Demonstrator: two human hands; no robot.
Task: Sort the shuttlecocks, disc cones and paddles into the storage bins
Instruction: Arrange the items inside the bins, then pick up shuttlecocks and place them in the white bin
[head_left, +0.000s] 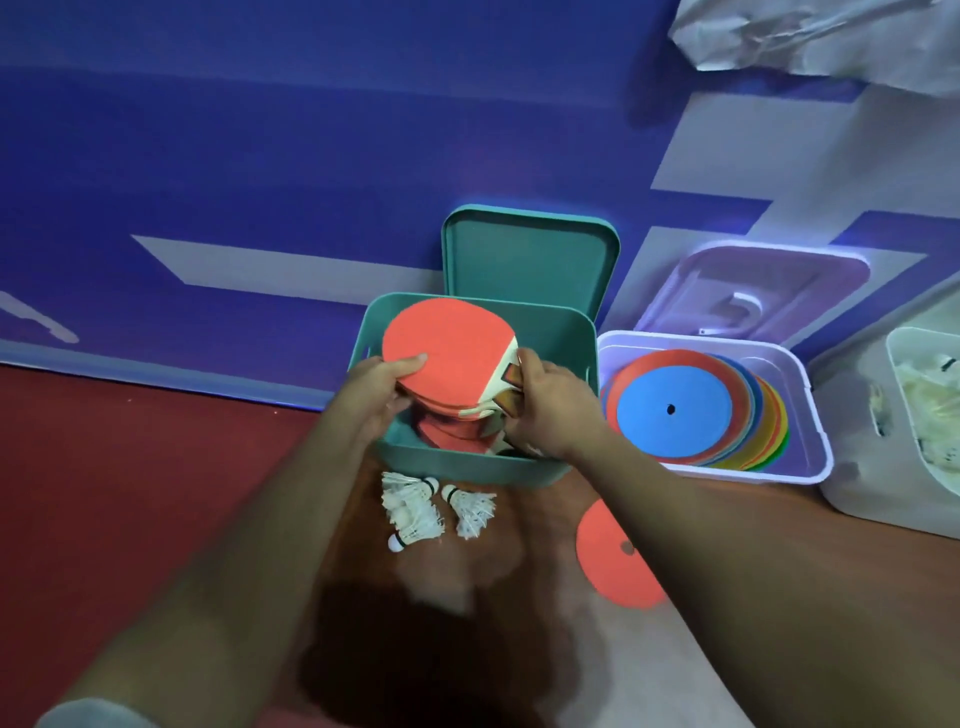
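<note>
An orange disc cone (618, 556) and loose shuttlecocks (415, 512) lie on the floor before a teal bin (467, 467). Over the bin, the left hand (387, 387) pinches a red paddle (447, 353) by its blade edge while the right hand (550, 410) grips near its handle. Beside it, a lilac bin (810, 415) holds stacked cones (675, 408).

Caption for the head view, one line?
Left hand and right hand hold a red paddle over the teal bin; shuttlecocks and a red disc cone lie on the floor.
</note>
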